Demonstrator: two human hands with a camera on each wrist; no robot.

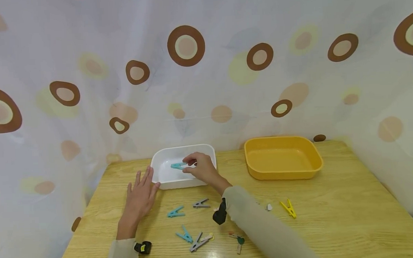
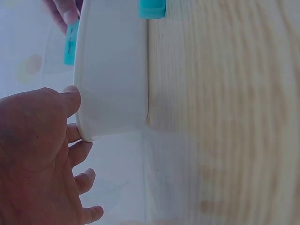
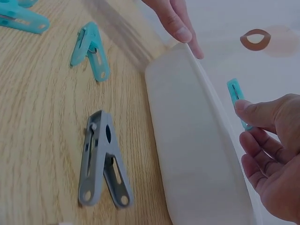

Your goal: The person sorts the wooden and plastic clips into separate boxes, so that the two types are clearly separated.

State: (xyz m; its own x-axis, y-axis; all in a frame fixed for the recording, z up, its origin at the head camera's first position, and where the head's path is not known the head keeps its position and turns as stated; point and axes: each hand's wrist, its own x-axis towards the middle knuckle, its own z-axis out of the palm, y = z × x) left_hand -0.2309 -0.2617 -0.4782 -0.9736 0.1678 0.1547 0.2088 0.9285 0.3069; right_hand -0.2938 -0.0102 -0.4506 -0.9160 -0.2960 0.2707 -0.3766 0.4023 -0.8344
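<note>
Fingers of your right hand (image 1: 202,168) pinch a turquoise clothespin (image 1: 176,166) over the white tray (image 1: 184,184), while your left hand (image 1: 140,194), its fingers loosely extended, touches the tray's left end.

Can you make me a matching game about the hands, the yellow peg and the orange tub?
Column one:
1. Left hand
2. Right hand
3. Yellow peg
4. Orange tub

Column two:
A. Lying in front of the orange tub
B. Pinching a blue peg
C. Near the curtain, right of the white tub
D. Touching the white tub's left end

Pairs: 1-D, 2-B, 3-A, 4-C
</note>
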